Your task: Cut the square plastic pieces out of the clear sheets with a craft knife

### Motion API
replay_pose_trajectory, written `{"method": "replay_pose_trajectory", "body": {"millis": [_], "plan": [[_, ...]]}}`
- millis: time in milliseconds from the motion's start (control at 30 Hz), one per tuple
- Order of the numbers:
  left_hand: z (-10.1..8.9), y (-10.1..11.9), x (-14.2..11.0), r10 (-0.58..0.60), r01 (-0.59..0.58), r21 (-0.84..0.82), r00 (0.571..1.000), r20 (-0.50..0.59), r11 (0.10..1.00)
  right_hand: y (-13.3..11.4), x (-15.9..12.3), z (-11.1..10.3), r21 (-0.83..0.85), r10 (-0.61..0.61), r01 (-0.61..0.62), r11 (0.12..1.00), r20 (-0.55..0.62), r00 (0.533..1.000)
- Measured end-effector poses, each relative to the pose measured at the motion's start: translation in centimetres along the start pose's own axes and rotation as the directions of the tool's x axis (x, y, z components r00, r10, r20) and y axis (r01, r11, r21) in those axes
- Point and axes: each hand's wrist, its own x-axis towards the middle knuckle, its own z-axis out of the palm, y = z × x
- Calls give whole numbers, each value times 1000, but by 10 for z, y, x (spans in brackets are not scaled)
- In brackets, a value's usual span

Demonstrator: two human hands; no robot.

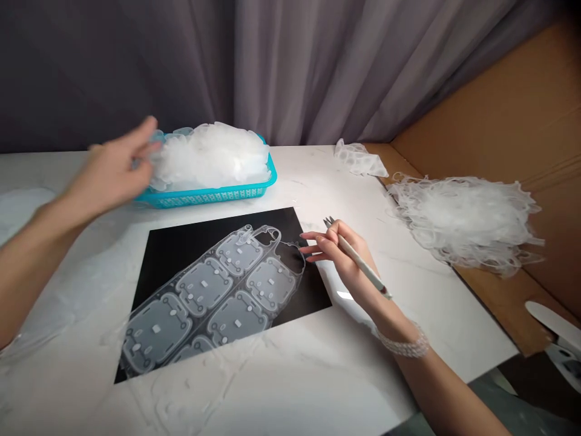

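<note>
One clear film sheet is lying on one black mat at the middle of the white table, running from about 7 o'clock up toward 1 o'clock; six rounded panels are showing fully in it, in two rows, with part of a seventh at its near end, and each panel is carrying small white tabs. One turquoise basket is sitting at 11 o'clock from the mat, heaped with clear film pieces too many to count. Two more lots of film are lying to the right: a small crumpled piece at 1 o'clock and a large tangled heap of trimmings at 3 o'clock, the heap resting on one brown cardboard sheet. The left hand is reaching out to 10 o'clock, blurred, with fingers loosely spread and their tips touching the film at the basket's left end; whether it is gripping any piece I cannot tell. The right hand is resting at the mat's right edge, wrist down, fingertips reaching to the sheet's upper end, and it is pinching one pair of slim white tweezers between thumb and fingers, the tips pointing to 11 o'clock. One beaded bracelet is circling that wrist.
</note>
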Motion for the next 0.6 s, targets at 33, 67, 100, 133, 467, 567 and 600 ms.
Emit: {"method": "replay_pose_trajectory", "body": {"millis": [33,67,100,133,467,567,600], "plan": [[5,-3,0,28,-31,133,999,26,991,0,0,0,-48,1,-1,999,-10,1000],[10,-6,-2,61,-71,255,997,48,964,-1,0,-1,-96,1,-3,995,-20,1000],[14,-8,-4,102,-117,346,993,61,931,-1,0,-1,-135,3,-7,991,-25,1000],[16,-9,-6,154,-165,393,986,60,905,-1,0,-2,-155,11,-15,988,-23,1000],[76,39,-98,325,-423,396,900,292,815,10,6,11,-221,-17,42,974,112,994],[102,36,-143,256,-439,285,825,505,852,3,4,3,-376,-86,98,921,48,995],[108,31,-156,245,-433,253,805,540,865,0,3,-1,-410,-95,95,907,21,995]]}}
